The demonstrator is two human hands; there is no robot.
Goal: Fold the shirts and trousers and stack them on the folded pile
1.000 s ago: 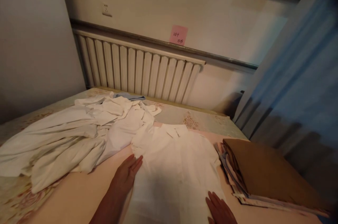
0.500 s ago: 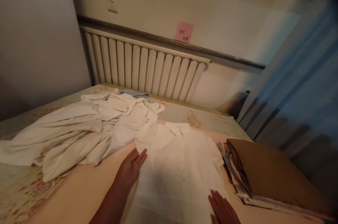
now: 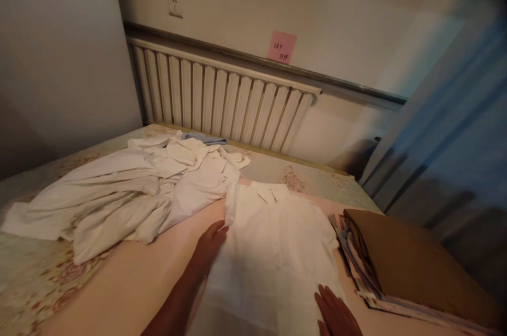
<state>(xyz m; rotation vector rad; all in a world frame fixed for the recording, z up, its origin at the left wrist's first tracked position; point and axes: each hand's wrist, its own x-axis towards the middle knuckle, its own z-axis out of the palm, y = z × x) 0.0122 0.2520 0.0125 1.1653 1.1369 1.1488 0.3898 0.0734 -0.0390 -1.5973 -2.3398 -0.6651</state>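
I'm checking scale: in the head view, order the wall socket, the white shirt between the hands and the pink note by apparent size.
1. White shirt, also nearest
2. Pink note
3. Wall socket

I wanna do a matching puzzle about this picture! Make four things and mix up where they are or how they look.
Things:
1. Pink note
2. Collared shirt
3. White clothes at left
4. Brown item

Places or looks:
A. Crumpled in a heap
B. On top of the stack
C. On the wall above the radiator
D. Spread out between left hand and right hand

Pairs: 1-C, 2-D, 3-A, 4-B
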